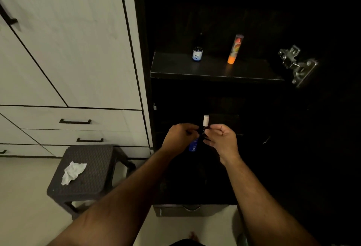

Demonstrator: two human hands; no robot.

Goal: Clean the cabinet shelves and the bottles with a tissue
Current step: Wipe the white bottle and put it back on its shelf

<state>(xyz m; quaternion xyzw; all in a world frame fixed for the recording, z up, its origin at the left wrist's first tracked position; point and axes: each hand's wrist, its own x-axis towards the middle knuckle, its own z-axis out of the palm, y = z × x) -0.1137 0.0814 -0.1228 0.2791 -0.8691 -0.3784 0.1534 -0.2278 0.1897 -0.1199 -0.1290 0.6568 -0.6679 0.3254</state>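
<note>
Hands point(203, 138) around white-capped bottle point(204, 128)

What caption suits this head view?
Both hands hold a dark white-capped bottle; crumpled white tissue lies on the grey stool.

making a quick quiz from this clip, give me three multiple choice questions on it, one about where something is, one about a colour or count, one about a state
1. Where does the tissue lie?
A. on the stool
B. on the upper shelf
C. in the left hand

2. How many items stand on the upper shelf?
A. none
B. two
C. five

3. What are the hands doing?
A. hanging idle
B. both holding one bottle
C. pulling a drawer handle

Answers:
1. A: the crumpled white tissue rests on top of the dark woven stool.
2. B: only the small dark bottle and the orange tube stand there.
3. B: the left hand and right hand close around the white-capped bottle in front of the cabinet.
</note>
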